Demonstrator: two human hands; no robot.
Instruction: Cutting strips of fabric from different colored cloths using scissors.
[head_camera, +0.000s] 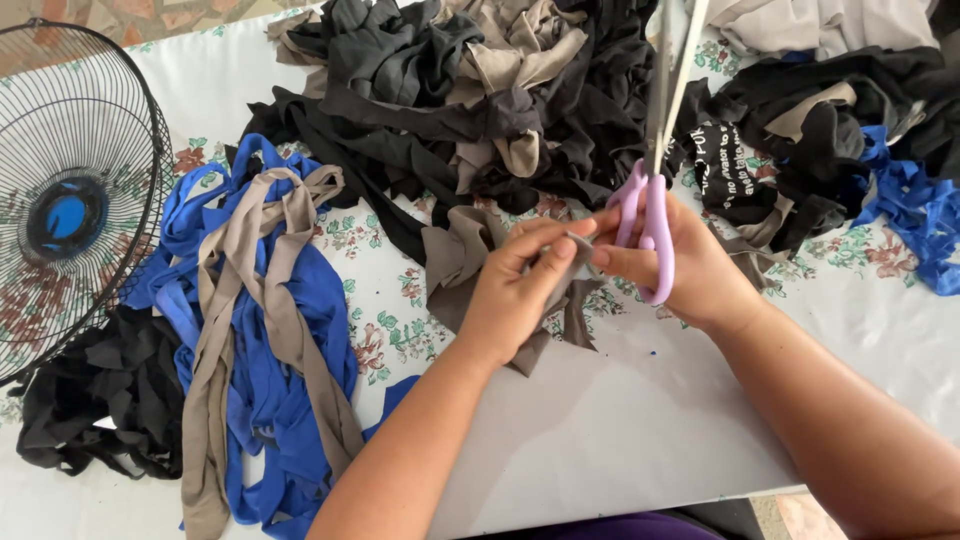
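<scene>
Floral tablecloth (900, 300) under your work, black and taupe fabric heap (470, 100) behind, blue and taupe strips (260, 330) at left, your left hand (520, 290) pinching a taupe scrap (455, 265), your right hand (690, 265) closed through lilac scissors (650, 225), blades upward

table (640, 420): floral cloth, daylight | fan guard (80, 190): black wire, left edge | floor (150, 15): reddish tile

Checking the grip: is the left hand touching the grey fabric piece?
Touching: the head view shows the left hand pinching the grey fabric piece between fingers and thumb.
</scene>
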